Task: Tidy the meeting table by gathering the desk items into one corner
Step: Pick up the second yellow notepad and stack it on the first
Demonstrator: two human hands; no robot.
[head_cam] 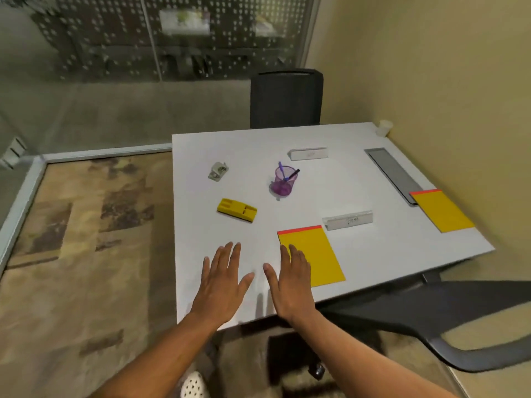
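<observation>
Head view looks down at a white square meeting table (330,179). Both bare arms reach forward over its near edge. Left hand (222,278) is flat, palm down, fingers spread wide and holding nothing. Right hand (290,280) is flat too, palm down, fingers close together and holding nothing. Its fingertips (293,249) lie over the left edge of a yellow paper pad with a red top strip (319,254).

Two yellow pads are on the table. The second yellow pad (441,209) sits by the right edge, over one end of a long grey tray (392,170). Two white folded name cards stand up: a far card (309,153) and a near card (349,220) just behind the close pad. One purple mesh pen cup (283,182) stands in the middle with pens inside. One flat yellow plastic box (237,210) lies to the left. One small grey clip thing (218,170) lies behind it. One small white cup (384,127) sits at the far right corner. Two dark chairs are near: one black chair (286,99) at the far side, one grey chair (459,320) at the right.
</observation>
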